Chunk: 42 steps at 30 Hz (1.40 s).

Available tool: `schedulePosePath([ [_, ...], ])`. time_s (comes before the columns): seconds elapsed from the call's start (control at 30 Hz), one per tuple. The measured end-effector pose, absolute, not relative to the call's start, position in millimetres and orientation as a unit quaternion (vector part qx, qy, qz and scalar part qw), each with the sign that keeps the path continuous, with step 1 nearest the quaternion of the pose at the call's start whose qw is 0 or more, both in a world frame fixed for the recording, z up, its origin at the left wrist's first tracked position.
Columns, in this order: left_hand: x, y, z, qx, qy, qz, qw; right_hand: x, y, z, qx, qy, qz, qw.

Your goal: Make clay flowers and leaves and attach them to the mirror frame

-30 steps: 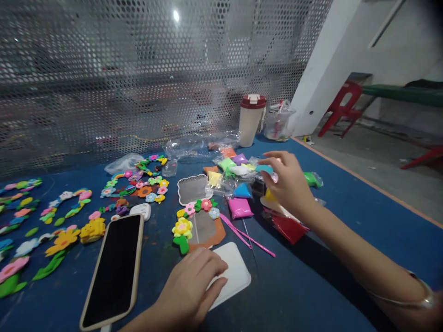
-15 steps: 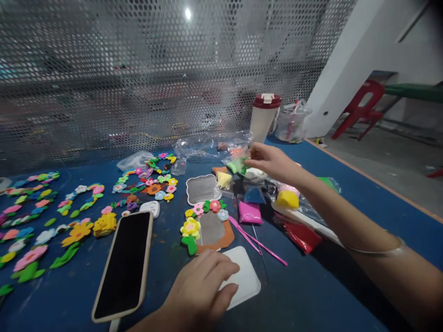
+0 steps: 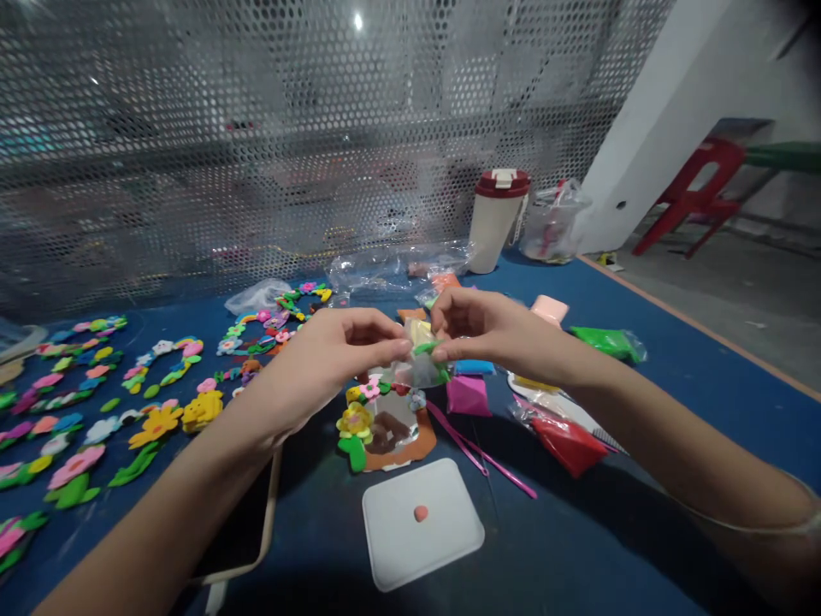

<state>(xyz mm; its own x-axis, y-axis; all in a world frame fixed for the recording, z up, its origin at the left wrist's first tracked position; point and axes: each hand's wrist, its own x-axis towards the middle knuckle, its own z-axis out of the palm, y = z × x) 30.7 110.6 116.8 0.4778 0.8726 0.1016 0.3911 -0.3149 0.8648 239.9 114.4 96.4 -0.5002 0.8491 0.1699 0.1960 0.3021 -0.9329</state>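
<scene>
My left hand and my right hand meet above the middle of the table, both pinching a small clear plastic bag with green clay in it. Below them lies a mirror edged with brown clay and clay flowers, a yellow one at its left. Nearer to me, a white rounded plate carries a small coral clay ball. Pink tools lie right of the mirror, beside a pink clay packet.
Red and green clay packets lie at the right. Flowered clay frames spread across the left, with a phone partly under my left arm. A tumbler stands at the back, before a perforated metal screen.
My left hand has left the white plate and risen to the bag, uncovering the coral ball. My right hand has drawn the green clay bag toward me from the packets.
</scene>
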Motion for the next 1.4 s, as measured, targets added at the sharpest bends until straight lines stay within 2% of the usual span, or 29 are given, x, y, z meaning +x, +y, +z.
schedulePosePath([
  [0.1, 32, 105, 113, 0.731, 0.456, 0.341, 0.376, 233, 109, 97, -0.446, -0.728, 0.327, 0.404],
  [0.13, 33, 104, 113, 0.729, 0.466, 0.35, 0.359, 230, 106, 97, -0.455, -0.732, 0.313, 0.4],
  [0.23, 34, 101, 116, 0.756, 0.464, 0.346, 0.306, 217, 95, 97, -0.409, -0.756, 0.375, 0.348],
  [0.33, 34, 97, 119, 0.799, 0.439, 0.318, 0.258, 207, 88, 97, -0.434, -0.756, 0.327, 0.365],
  [0.43, 32, 94, 120, 0.809, 0.423, 0.307, 0.268, 204, 85, 100, -0.442, -0.77, 0.273, 0.371],
  [0.53, 31, 92, 117, 0.783, 0.414, 0.362, 0.29, 207, 84, 105, -0.444, -0.774, 0.236, 0.386],
  [0.67, 30, 91, 114, 0.812, 0.417, 0.357, 0.196, 213, 85, 108, -0.424, -0.774, 0.267, 0.387],
  [0.73, 28, 93, 114, 0.827, 0.416, 0.345, 0.156, 215, 90, 104, -0.398, -0.766, 0.279, 0.42],
  [0.83, 26, 98, 115, 0.791, 0.418, 0.384, 0.228, 218, 99, 94, -0.387, -0.722, 0.332, 0.467],
  [0.93, 25, 103, 114, 0.738, 0.415, 0.403, 0.347, 219, 107, 87, -0.359, -0.671, 0.48, 0.436],
  [1.0, 26, 104, 112, 0.725, 0.418, 0.402, 0.372, 221, 109, 85, -0.345, -0.64, 0.531, 0.436],
  [1.2, 29, 100, 106, 0.754, 0.434, 0.422, 0.254, 221, 106, 84, -0.37, -0.638, 0.484, 0.47],
  [1.4, 31, 96, 105, 0.788, 0.423, 0.403, 0.195, 215, 98, 86, -0.382, -0.691, 0.422, 0.446],
])
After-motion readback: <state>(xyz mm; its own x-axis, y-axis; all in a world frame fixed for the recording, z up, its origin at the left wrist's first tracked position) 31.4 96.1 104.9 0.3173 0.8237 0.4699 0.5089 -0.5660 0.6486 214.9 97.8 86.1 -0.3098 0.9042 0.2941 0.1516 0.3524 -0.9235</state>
